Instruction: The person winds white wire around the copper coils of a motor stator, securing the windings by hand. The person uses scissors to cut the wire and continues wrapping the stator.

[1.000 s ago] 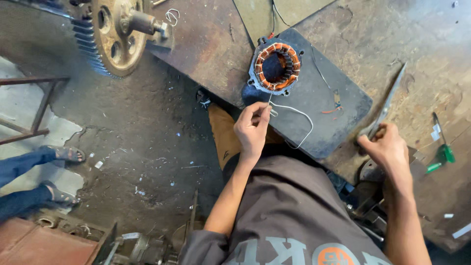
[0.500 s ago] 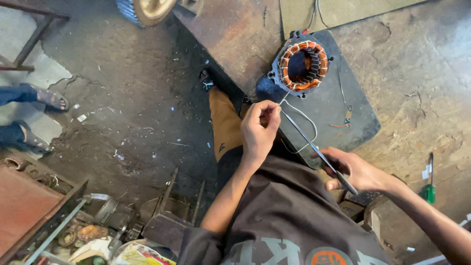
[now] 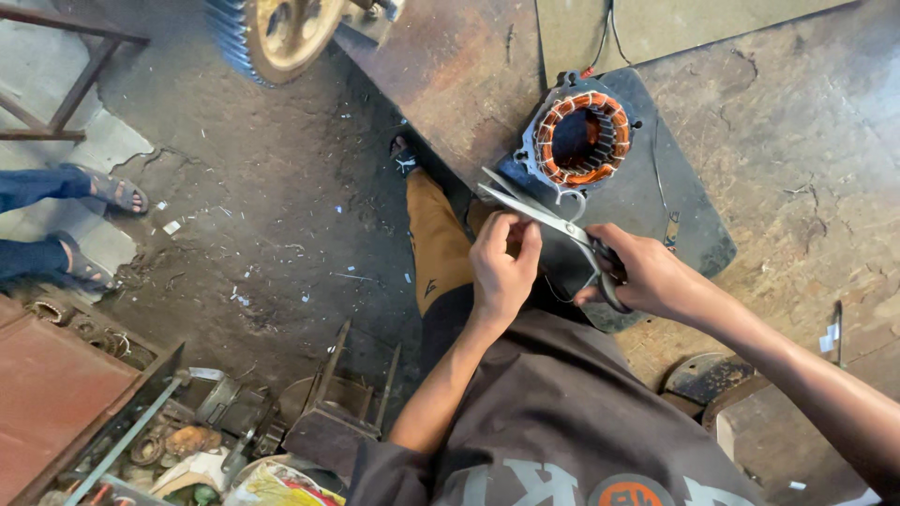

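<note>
A motor stator (image 3: 583, 138) with orange copper windings lies on a dark metal plate (image 3: 689, 225) on the workbench. A thin white cord (image 3: 568, 199) loops out of its lower side. My left hand (image 3: 503, 265) pinches the end of that cord just below the stator. My right hand (image 3: 645, 271) grips the black handles of a pair of scissors (image 3: 544, 217). Their blades are spread and point up and left, right above my left fingers, by the cord.
A rusty steel bench top (image 3: 450, 66) and a worn wooden surface (image 3: 806, 131) surround the plate. A large toothed gear wheel (image 3: 277, 33) sits at the top left. Another person's sandalled feet (image 3: 108, 192) stand at the left. Scrap metal (image 3: 169, 431) crowds the floor at the bottom left.
My right hand picked the scissors up from the right of the bench and brought them left to the cord. My left hand kept its hold on the cord.
</note>
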